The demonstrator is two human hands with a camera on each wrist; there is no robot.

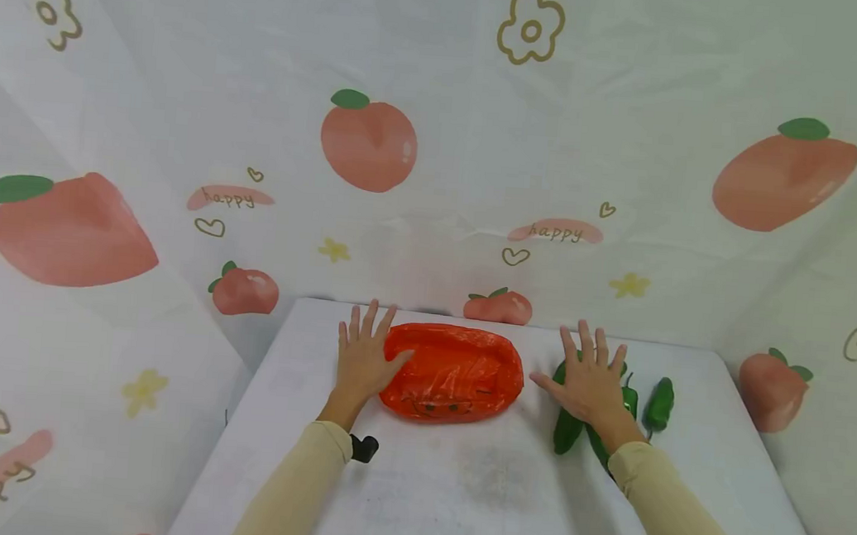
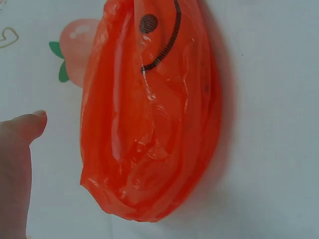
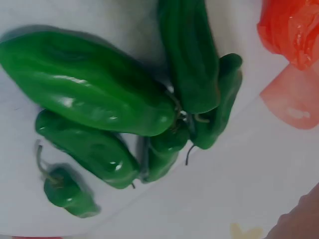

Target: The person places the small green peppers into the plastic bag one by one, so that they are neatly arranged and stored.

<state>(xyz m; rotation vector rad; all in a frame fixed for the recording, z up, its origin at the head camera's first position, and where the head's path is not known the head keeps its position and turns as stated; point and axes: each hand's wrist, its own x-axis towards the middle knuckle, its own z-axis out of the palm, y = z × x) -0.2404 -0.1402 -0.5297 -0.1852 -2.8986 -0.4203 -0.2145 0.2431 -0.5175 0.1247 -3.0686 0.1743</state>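
An orange plastic bag [image 1: 454, 375] with a black smiley print lies crumpled on the white table [image 1: 457, 493]. My left hand [image 1: 364, 354] lies flat beside its left end, fingers spread, the thumb touching the bag's edge. In the left wrist view the bag [image 2: 149, 114] fills the middle and my thumb [image 2: 20, 134] shows at the left, just apart from it. My right hand [image 1: 590, 382] lies flat with straight fingers on top of several green peppers [image 1: 659, 404]. The right wrist view shows the peppers [image 3: 94, 84] in a loose heap, with a corner of the bag [image 3: 294, 30] at the top right.
White cloth printed with peaches [image 1: 368, 143] hangs behind and on both sides of the table. The table's left edge [image 1: 225, 444] drops off near my left forearm. A small black object [image 1: 364, 448] sits by my left wrist.
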